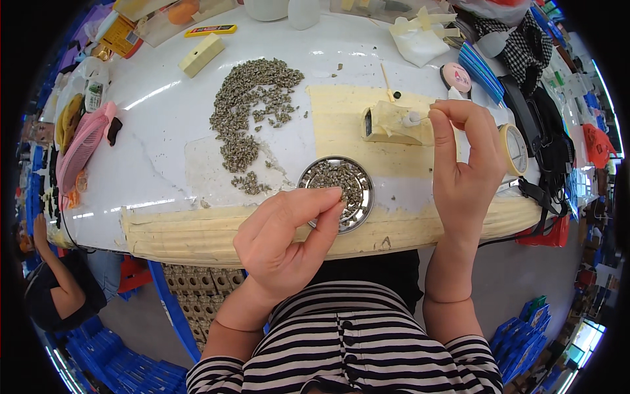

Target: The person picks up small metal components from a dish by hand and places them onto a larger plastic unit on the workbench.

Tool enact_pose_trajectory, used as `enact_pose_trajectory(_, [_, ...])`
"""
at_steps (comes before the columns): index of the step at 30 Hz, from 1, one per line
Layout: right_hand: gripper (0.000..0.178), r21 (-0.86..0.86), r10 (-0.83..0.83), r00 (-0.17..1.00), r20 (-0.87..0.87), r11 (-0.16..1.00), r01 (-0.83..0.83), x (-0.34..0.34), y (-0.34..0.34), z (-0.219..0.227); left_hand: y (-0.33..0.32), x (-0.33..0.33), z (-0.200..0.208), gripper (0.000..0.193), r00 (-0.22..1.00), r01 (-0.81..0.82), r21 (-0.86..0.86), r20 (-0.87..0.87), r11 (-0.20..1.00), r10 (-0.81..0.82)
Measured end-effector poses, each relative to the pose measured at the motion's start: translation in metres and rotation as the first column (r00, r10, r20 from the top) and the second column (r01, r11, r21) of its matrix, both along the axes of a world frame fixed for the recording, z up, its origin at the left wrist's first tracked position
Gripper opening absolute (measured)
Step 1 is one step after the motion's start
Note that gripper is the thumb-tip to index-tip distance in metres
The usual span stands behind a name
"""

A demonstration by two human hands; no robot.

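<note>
My left hand (pixel 282 240) is closed in a pinch above the near left rim of a round metal dish (pixel 369 209). Whatever its fingertips hold is too small to make out. Small grey metal pieces (pixel 335 176) lie in the dish. Farther right, my right hand (pixel 467 164) is raised, thumb and forefinger pinching a thin wire-like pin (pixel 423 119). The pin's other end is by a small white lump (pixel 411 119) on a block wrapped in cream tape (pixel 394 131). A thin wooden stick (pixel 386 77) with a black knob beside it lies behind the block.
A large heap of metal pieces (pixel 246 98) spreads across the white table (pixel 157 144). Cream tape covers the near edge (pixel 190 230). A tape roll (pixel 514 150) stands at right, a pink mesh pouch (pixel 84 148) at left. Another person's arm (pixel 56 269) shows far left.
</note>
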State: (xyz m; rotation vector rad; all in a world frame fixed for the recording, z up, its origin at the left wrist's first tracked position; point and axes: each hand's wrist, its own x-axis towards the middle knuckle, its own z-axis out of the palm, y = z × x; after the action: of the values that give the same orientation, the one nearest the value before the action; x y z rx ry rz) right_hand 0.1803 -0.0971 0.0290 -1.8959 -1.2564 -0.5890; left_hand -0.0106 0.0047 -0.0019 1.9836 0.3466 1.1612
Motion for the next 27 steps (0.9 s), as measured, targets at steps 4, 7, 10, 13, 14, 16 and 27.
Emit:
enact_pose_trajectory(4, [0.007,0.167,-0.083,0.996,0.017,0.983,0.079,-0.011,-0.002,0.006,0.000,0.000,0.003,0.021,1.000,0.000,0.002,-0.001,1.000,0.000])
enact_pose_trajectory(7, [0.006,0.295,0.184,0.948,-0.259,0.950,-0.104,-0.027,-0.007,0.004,0.001,0.001,0.002,0.021,1.000,0.004,0.008,0.011,1.000,-0.004])
enact_pose_trajectory(10, [0.013,0.351,0.471,0.742,-0.476,0.876,-0.331,-0.043,-0.010,-0.001,0.001,-0.002,0.002,0.021,1.000,-0.001,-0.008,-0.013,1.000,0.001])
enact_pose_trajectory(13, [0.019,0.409,0.558,0.572,-0.602,0.830,-0.379,-0.060,-0.001,-0.002,0.000,-0.001,0.004,0.021,1.000,0.007,-0.016,-0.014,1.000,-0.007])
enact_pose_trajectory(14, [0.020,0.415,0.572,0.550,-0.608,0.820,-0.394,-0.062,0.001,-0.004,0.000,-0.001,0.004,0.021,1.000,0.006,-0.013,-0.012,1.000,-0.006])
enact_pose_trajectory(16, [0.020,0.420,0.590,0.518,-0.620,0.806,-0.416,-0.062,0.002,-0.006,0.001,-0.001,0.003,0.021,1.000,0.005,-0.008,-0.009,1.000,-0.005])
enact_pose_trajectory(27, [0.020,0.432,0.617,0.479,-0.625,0.784,-0.446,-0.061,0.004,-0.008,0.001,0.001,0.005,0.021,1.000,0.008,0.013,-0.007,1.000,-0.008])
